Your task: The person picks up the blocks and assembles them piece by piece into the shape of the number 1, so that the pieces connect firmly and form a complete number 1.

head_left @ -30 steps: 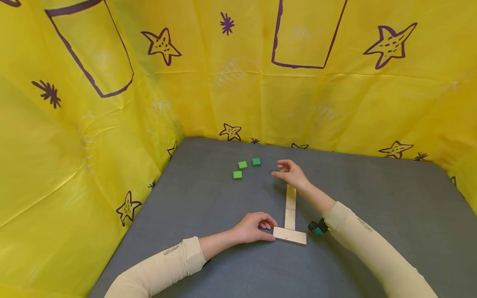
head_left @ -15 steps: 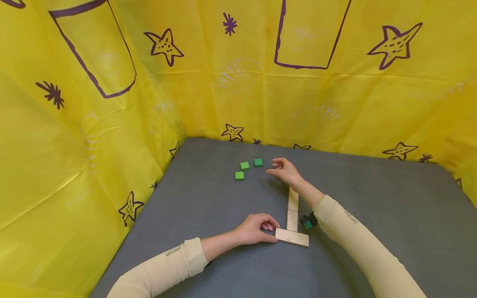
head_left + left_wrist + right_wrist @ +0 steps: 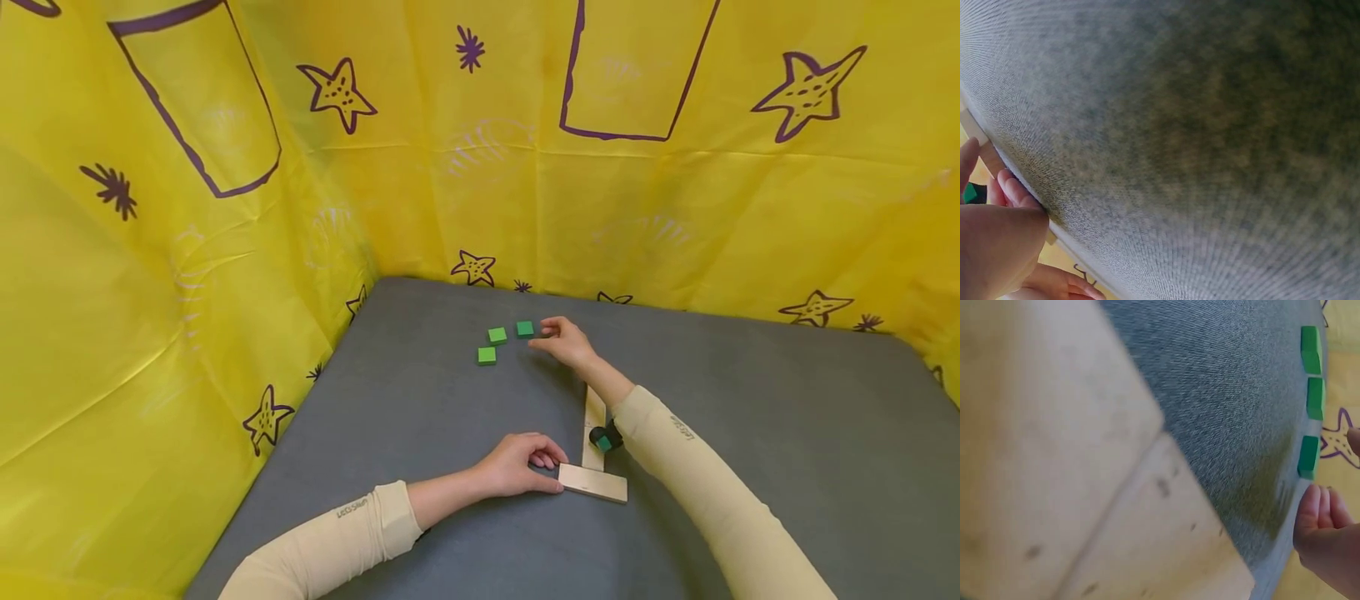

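Note:
My left hand pinches the left end of a pale wooden block, thumb and fingertips at its two corners. That block lies crosswise at the near end of a line of wooden blocks, partly hidden by my right wrist. Farther off, my right hand holds nothing; its thumb and fingers are parted just right of a dark green block. In the right wrist view the fingers reach close beside that green block. Left of it lie two light green blocks, one farther back and one nearer.
Everything lies on a dark grey table. A yellow cloth with purple starfish drawings hangs behind and along the sides. A black and teal wrist device on my right arm hangs over the line of wooden blocks.
My right hand has moved left toward the dark green block, its forearm now covering more of the wooden line. The left hand stays at the crosswise block. The view has shifted slightly.

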{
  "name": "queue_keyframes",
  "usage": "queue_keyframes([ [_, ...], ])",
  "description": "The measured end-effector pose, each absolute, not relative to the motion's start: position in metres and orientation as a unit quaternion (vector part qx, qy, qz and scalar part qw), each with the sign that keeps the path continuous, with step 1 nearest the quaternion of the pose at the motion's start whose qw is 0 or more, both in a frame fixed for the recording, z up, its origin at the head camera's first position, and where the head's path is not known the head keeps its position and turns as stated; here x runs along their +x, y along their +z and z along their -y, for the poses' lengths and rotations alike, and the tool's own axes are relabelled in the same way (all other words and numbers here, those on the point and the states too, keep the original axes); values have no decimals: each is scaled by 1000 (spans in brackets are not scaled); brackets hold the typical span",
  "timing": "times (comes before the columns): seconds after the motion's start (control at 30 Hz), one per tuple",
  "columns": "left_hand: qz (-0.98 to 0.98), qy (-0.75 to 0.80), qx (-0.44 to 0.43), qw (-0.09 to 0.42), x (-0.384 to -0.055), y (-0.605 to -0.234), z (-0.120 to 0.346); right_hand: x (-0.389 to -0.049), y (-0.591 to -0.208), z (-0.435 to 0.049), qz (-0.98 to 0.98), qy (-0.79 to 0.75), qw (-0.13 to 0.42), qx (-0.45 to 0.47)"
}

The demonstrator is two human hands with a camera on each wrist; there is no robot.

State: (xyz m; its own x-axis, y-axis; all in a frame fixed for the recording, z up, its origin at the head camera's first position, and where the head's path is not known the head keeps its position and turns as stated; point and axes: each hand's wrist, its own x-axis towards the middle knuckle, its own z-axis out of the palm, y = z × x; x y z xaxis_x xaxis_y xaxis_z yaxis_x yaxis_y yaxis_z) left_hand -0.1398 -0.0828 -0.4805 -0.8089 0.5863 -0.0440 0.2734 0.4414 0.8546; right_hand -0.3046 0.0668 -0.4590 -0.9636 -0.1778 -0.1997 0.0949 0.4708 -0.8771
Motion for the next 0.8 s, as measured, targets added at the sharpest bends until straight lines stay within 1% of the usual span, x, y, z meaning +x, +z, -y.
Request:
queue_keyframes([
  [0.4,-829,463,261,174,-140,-480,84,-314,-461,-54,-858,-494,139,-13],
  [0.63,-825,469,262,174,-140,-484,84,-322,-467,-53,-874,-469,128,-23],
  [0.8,-826,469,260,173,-140,-484,85,-327,-467,-50,-887,-444,113,-48],
])
